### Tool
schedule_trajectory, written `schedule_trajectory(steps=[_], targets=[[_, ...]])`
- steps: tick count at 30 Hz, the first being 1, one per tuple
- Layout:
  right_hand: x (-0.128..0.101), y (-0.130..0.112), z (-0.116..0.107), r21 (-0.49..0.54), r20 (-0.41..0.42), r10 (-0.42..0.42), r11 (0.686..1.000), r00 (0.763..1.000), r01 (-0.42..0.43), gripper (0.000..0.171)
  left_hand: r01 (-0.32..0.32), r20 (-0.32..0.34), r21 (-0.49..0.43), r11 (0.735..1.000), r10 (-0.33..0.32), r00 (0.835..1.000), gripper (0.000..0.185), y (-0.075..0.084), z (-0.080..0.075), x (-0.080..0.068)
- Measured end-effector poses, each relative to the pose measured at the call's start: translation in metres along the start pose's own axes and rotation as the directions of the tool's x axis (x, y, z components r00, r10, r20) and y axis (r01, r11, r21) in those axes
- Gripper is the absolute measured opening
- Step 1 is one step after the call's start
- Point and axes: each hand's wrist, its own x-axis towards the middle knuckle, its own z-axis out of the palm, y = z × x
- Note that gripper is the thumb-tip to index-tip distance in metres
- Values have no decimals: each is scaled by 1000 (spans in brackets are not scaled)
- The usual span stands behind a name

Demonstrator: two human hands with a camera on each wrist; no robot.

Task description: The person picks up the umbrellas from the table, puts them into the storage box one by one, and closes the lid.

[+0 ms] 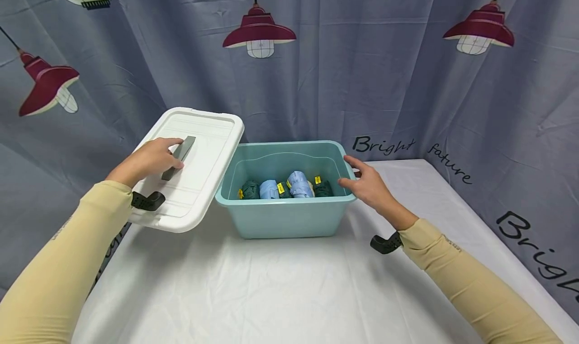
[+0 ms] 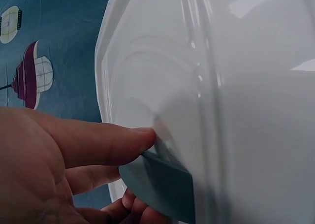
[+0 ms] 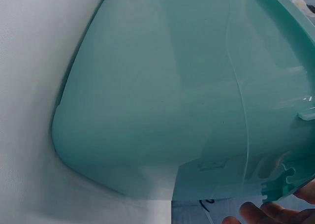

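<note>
In the head view, a white lid (image 1: 190,168) is held tilted off the left rim of a teal storage bin (image 1: 285,203) by the left hand (image 1: 147,160), whose fingers are curled round the grey handle (image 1: 179,157); the right hand (image 1: 366,185) rests with relaxed fingers on the right rim, steadying it. Rolled cloths (image 1: 285,188) lie inside. In the left wrist view, the handle is pinched between thumb and fingers (image 2: 98,145). In the right wrist view, only fingertips (image 3: 266,215) under the bin rim are seen. The lid-handling step is judged under way; a level, controlled move comes next.
</note>
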Motion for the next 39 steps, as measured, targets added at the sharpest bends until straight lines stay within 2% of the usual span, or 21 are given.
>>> schedule_trajectory(steps=[10,15,27,32,39], targets=[[-1,0,-1,-3,-8,6,1000,1000,-6,77,-68,14,18,998,68,998,76,33,-4,7],[-2,-1,-2,-4,-17,2,1000,1000,-2,77,-91,44,22,996,90,995,75,52,-3,9],[-1,-2,0,16,-11,11,1000,1000,-10,78,-138,88,69,988,132,987,74,93,19,22],[0,-2,0,11,-10,-17,1000,1000,17,78,-136,110,71,988,128,986,75,106,25,30],[-2,0,0,8,-6,-8,1000,1000,8,78,-168,149,102,981,152,977,74,121,35,35]])
